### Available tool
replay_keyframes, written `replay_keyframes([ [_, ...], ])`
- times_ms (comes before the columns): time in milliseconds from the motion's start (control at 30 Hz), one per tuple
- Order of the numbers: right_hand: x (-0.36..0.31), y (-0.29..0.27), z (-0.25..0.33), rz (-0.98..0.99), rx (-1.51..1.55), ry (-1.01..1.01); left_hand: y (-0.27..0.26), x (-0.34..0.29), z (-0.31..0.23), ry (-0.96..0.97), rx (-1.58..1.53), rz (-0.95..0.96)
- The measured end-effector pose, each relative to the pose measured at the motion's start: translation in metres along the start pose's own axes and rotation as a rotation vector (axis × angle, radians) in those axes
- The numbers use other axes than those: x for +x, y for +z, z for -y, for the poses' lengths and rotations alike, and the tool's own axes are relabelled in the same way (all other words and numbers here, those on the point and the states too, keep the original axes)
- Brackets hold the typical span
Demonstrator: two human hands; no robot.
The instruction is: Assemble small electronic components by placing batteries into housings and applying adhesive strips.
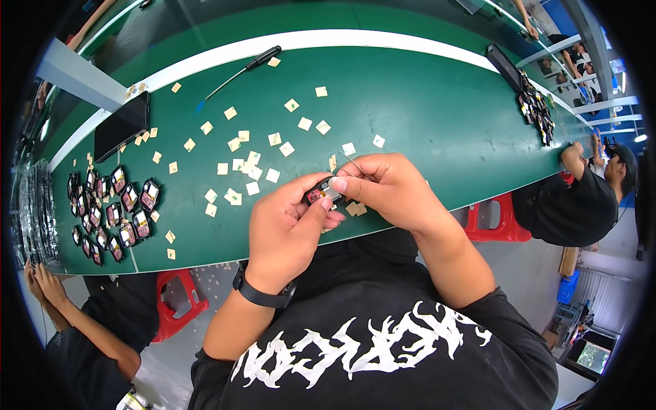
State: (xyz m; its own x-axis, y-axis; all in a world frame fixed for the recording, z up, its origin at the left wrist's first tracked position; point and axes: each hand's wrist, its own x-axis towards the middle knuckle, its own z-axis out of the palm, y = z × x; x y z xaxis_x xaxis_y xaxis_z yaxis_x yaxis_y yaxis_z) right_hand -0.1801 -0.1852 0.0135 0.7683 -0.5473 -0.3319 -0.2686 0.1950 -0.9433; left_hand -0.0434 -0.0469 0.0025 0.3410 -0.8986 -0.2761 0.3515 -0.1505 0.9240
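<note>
Close to my body, over the near edge of the green bench, both hands meet around a small black-cased electronic unit (316,196) with a red circuit board and a silvery part. My left hand (281,229) is closed on its left side, with the thumb along the near edge. From the right, my right hand (391,190) pinches the unit, its thumb pressed on the silvery part. A thin dark strip or wire (357,166) shows beside the right fingers; its kind is unclear. Pale paper squares (275,139) lie scattered beyond my hands.
Several similar black units (130,197) cluster at the left, near a black flat-screen device (123,128). A screwdriver (263,59) lies at the back. More black parts (536,113) are piled far right. Co-workers sit on both sides, near red stools (502,220).
</note>
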Motion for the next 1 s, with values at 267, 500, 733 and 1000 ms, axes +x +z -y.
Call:
replay_keyframes([
  [267, -0.018, 0.007, 0.010, -0.010, 0.103, -0.002, -0.006, -0.019, -0.010, 0.131, -0.106, 0.120],
  [500, -0.042, 0.016, 0.028, 0.036, 0.153, -0.161, -0.011, -0.041, -0.037, 0.350, 0.203, 0.176],
  [733, -0.054, 0.018, 0.028, 0.043, 0.144, -0.238, -0.008, -0.052, -0.045, 0.405, 0.289, 0.192],
  [1000, -0.058, 0.022, 0.029, 0.026, 0.153, -0.184, -0.009, -0.056, -0.052, 0.421, 0.427, 0.168],
])
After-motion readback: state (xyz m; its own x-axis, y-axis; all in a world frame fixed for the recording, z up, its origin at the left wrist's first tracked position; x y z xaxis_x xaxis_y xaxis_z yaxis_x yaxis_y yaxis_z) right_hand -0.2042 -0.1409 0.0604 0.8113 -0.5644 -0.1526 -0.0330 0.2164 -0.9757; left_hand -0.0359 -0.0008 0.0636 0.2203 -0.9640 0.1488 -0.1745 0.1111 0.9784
